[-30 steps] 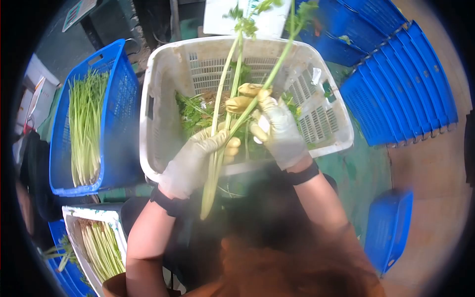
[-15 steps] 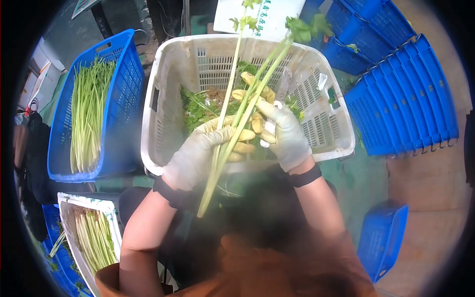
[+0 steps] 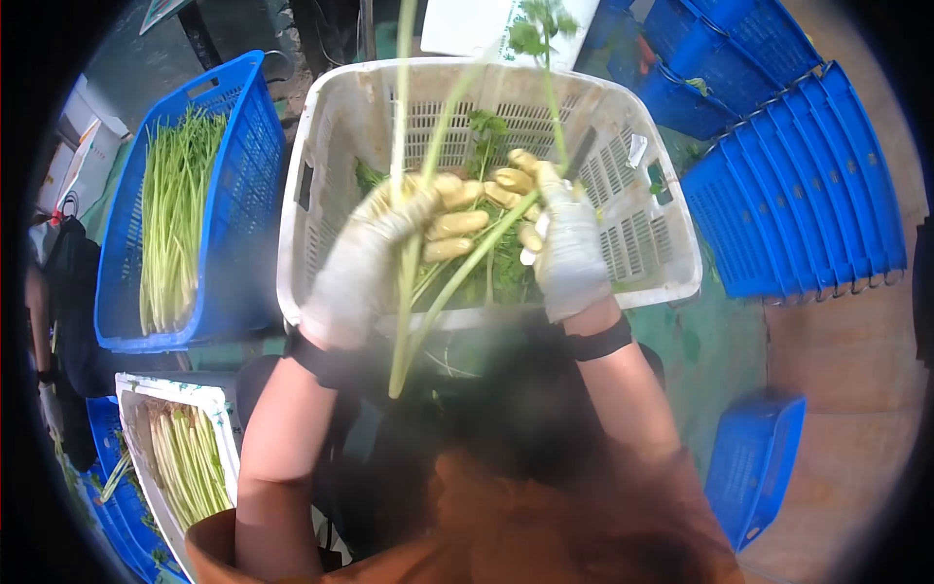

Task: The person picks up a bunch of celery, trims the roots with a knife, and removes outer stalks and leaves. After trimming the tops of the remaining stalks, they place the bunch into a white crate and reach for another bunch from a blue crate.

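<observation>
My left hand (image 3: 375, 243), in a pale glove with yellow fingers, is closed around long green celery stalks (image 3: 407, 292). Their upper parts blur past the top of the view. My right hand (image 3: 569, 238), gloved the same way, is closed on one leafy celery stalk (image 3: 491, 240), which slants across from the stalks' lower end and bends up to leaves (image 3: 540, 29). Both hands are over a white plastic basket (image 3: 331, 136). Green leaves and stems (image 3: 486, 141) lie inside it, partly hidden by my fingers.
On the left stand a blue crate (image 3: 122, 282) of upright green stalks (image 3: 175, 224) and a white foam box (image 3: 136, 414) of paler stalks. Stacked blue crates (image 3: 793, 195) are at the right, with a small blue bin (image 3: 754, 477) lower down.
My left hand has moved left and slightly up with the stalks. The right hand has turned, and one stalk in it has spread apart from the others.
</observation>
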A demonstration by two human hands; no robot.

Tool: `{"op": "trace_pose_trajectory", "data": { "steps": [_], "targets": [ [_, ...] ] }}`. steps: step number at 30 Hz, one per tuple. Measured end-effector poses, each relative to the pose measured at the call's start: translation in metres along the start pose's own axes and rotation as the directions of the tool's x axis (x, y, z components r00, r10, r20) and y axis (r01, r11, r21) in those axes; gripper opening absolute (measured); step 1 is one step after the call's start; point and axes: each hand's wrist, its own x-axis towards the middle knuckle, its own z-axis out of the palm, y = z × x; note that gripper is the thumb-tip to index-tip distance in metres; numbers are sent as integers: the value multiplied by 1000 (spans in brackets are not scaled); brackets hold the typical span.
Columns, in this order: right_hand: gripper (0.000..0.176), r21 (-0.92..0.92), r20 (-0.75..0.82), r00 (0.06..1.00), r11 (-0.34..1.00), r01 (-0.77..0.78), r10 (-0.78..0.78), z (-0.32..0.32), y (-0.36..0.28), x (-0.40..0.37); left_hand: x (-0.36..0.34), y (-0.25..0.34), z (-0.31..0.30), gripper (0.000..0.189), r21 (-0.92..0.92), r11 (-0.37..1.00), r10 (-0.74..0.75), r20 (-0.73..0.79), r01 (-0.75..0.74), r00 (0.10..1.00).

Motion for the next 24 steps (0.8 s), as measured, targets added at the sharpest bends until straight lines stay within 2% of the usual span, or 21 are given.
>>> {"op": "trace_pose_trajectory", "data": {
  "steps": [1,3,5,7,8,9,10,11,12,13,14,15,16,17,18,19,21,23,24],
  "targets": [
    [33,72,-25,1000,997,-13,15,-3,-3,0,-1,9,-3,30,-6,1000,30,-61,-30,998],
    [34,142,-38,999,990,-2,8,-29,4,13,4,25,-35,36,-132,977,190,173,-168,967],
    [31,211,-81,995,977,-40,58,-51,8,28,1,44,-43,39,-373,884,382,230,-281,895],
    [28,204,-193,975,977,-65,105,-75,13,40,-6,63,-44,40,-278,795,561,2,-539,828],
    [28,205,-195,975,977,-62,103,-91,20,49,-5,72,-53,41,-247,722,656,-52,-646,753],
    [27,186,-219,974,982,-17,58,-109,28,59,-7,79,-67,41,-254,658,712,-100,-709,696],
    [25,166,-240,971,986,28,13,-121,28,65,-10,92,-91,41,-272,616,751,-81,-739,656],
    [25,152,-359,931,988,-12,66,-127,21,66,-13,105,-111,41,-287,574,788,-62,-767,613],
    [27,58,-403,909,994,-92,107,-123,16,65,-21,115,-109,37,-265,588,747,-184,-764,639],
    [30,-34,-449,883,984,-173,140,-118,9,65,-24,114,-105,37,-262,586,751,-180,-767,635],
    [30,-32,-440,888,986,-165,134,-133,19,76,-25,108,-97,38,-91,666,706,-245,-741,664],
    [38,-315,-451,892,938,-145,-13,-159,37,93,-26,102,-83,38,76,726,667,-320,-683,673],
    [46,-572,-422,892,811,-123,-161,-153,38,96,-26,92,-72,42,73,797,590,-308,-600,746],
    [46,-572,-415,893,813,-109,-172,-152,35,96,-24,81,-73,43,40,852,520,-183,-522,835],
    [53,-586,-425,892,798,-142,-154,-118,16,75,-21,71,-69,44,84,889,457,-107,-450,883],
    [60,-599,-442,886,782,-176,-139,-92,4,61,-21,59,-42,46,215,914,397,-299,-344,868],
    [61,-840,-140,942,541,50,-304,-77,2,57,-19,38,-44,50,206,953,246,-107,-221,963],
    [55,-866,-35,850,441,237,-525,-64,18,54,-23,25,-39,52,139,987,76,-5,-75,997],
    [50,-911,36,815,316,265,-579,-55,16,45,-23,17,-36,53,132,991,23,-16,-21,1000]
  ]
}}
